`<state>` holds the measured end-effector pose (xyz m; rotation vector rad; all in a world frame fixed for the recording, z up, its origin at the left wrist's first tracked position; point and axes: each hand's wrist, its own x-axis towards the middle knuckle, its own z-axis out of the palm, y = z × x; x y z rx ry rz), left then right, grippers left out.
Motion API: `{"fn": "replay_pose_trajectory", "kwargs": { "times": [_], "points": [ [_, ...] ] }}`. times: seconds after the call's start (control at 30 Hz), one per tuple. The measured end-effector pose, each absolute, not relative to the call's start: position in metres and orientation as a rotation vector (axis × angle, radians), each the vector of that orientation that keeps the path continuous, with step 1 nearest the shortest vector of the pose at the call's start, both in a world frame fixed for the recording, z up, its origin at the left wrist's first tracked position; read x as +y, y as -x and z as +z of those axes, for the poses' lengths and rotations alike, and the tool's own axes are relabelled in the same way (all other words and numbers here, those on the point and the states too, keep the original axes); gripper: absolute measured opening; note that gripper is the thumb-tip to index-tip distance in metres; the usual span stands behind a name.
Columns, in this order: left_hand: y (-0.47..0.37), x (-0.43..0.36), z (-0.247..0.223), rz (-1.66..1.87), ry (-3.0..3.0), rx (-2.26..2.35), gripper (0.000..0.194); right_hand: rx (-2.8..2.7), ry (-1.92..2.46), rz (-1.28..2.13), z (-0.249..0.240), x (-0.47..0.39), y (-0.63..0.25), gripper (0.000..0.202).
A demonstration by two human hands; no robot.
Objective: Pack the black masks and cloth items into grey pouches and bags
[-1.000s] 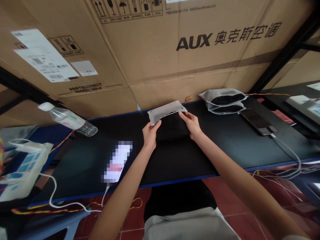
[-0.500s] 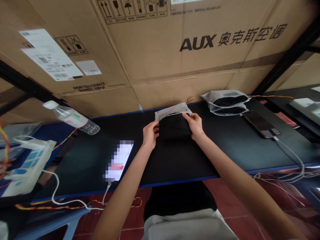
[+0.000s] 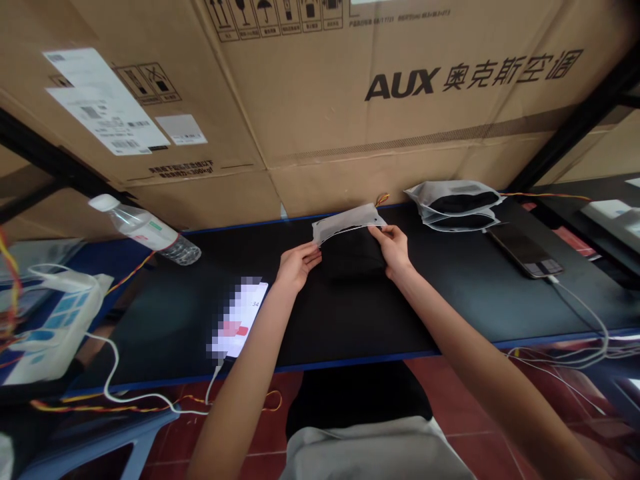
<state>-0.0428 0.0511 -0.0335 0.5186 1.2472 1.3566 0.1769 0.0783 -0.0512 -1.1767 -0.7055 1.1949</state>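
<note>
A frosted plastic bag (image 3: 347, 222) lies near the back of the black table, its whitish mouth strip facing the cardboard box. Something black and folded, perhaps cloth, fills its lower part (image 3: 353, 257) and blends into the tabletop. My left hand (image 3: 299, 265) pinches the bag's left corner just below the strip, fingers pressed together. At the right corner, my right hand (image 3: 393, 250) grips the edge between thumb and fingers. To the right, two similar frosted bags (image 3: 457, 200) with black contents lie stacked.
A large cardboard box (image 3: 320, 133) walls off the back. On the left are a water bottle (image 3: 150, 230), a lit phone (image 3: 243, 317) on a cable and a white power strip (image 3: 65, 327). A dark phone (image 3: 525, 250) charges at right. Blue edging (image 3: 350, 362) marks the table front.
My left hand has shifted slightly left, its fingers now straighter along the bag's corner. My right hand still grips the other corner. The view has shifted a little.
</note>
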Motion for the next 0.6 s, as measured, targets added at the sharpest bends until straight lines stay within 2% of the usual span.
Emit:
{"fn": "replay_pose_trajectory", "kwargs": {
  "times": [0.37,0.6],
  "points": [
    [0.0473,0.0503,-0.0332,1.273,-0.601,1.238,0.022,-0.754,1.182,1.219,-0.0502,0.0779,-0.177,0.057],
    [0.051,0.053,-0.0297,1.224,-0.523,1.193,0.008,-0.715,1.169,1.224,-0.0484,0.0778,-0.178,0.057]
  ]
}}
